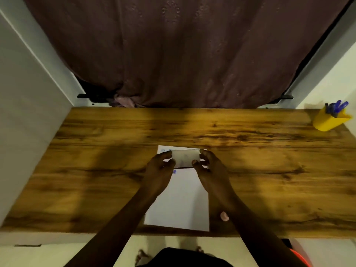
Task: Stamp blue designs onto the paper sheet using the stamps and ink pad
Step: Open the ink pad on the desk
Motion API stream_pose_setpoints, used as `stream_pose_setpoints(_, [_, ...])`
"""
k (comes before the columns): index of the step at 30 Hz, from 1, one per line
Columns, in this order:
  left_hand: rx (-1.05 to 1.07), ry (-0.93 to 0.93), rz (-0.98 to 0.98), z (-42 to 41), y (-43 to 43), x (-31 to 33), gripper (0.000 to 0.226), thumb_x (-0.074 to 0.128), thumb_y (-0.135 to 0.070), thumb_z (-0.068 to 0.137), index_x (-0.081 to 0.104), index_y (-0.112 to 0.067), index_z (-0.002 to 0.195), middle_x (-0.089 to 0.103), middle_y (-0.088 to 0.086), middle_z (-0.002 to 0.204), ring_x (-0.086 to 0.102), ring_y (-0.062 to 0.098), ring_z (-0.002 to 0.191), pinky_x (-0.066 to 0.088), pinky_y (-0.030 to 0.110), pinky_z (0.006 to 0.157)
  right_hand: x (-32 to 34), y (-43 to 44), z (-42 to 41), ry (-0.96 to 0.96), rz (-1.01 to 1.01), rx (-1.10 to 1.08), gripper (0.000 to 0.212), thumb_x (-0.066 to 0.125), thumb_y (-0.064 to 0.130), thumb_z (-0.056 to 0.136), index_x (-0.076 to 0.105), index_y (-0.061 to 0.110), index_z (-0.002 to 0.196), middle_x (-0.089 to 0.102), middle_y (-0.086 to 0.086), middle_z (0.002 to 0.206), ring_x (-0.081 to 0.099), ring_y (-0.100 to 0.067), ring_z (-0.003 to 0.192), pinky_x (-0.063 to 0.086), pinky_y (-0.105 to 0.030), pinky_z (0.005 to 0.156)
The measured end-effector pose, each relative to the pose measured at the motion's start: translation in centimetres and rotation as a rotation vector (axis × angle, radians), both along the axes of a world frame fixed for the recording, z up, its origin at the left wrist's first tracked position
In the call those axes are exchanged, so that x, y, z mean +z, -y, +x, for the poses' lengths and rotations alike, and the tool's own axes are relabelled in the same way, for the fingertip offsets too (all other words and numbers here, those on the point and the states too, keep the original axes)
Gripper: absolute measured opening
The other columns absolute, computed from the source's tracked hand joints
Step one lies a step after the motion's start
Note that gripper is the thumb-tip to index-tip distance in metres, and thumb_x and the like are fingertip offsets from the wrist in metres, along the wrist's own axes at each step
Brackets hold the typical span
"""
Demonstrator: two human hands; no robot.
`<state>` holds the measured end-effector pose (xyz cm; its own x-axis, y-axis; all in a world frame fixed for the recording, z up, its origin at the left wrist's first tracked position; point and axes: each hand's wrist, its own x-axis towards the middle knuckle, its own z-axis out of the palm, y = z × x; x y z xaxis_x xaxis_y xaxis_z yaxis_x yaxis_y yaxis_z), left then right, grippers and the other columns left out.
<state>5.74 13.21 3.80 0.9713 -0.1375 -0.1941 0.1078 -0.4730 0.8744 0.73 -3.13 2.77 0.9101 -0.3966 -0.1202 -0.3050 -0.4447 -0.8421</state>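
Here, stamp (185, 158) between both hands.

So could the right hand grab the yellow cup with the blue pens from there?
Probably not right now. The right hand is busy holding the stamp block with the left hand, and the yellow cup sits away at the table's far right corner, though nothing blocks the way.

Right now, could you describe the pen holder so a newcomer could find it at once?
Start at the wooden table and follow its far edge to the right corner. There a yellow cup holds blue pens; it is the only bright yellow thing in view.
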Motion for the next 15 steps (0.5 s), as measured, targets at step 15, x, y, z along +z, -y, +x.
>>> stream_pose_setpoints(15, [0.167, -0.033, 0.071, -0.2, -18.4, -4.0, 0.036, 0.062, -0.013, 0.099, 0.063, -0.009, 0.135, 0.069, 0.014, 0.128, 0.071, 0.024, 0.095, 0.051, 0.013, 0.064, -3.3, -16.2, 3.0, -0.095, 0.023, 0.33, 0.054, 0.068, 0.013, 0.093, 0.048, 0.022, 0.143, 0.054, -0.001, 0.145, 0.053, -0.021, 0.134, 0.044, -0.011, 0.098])
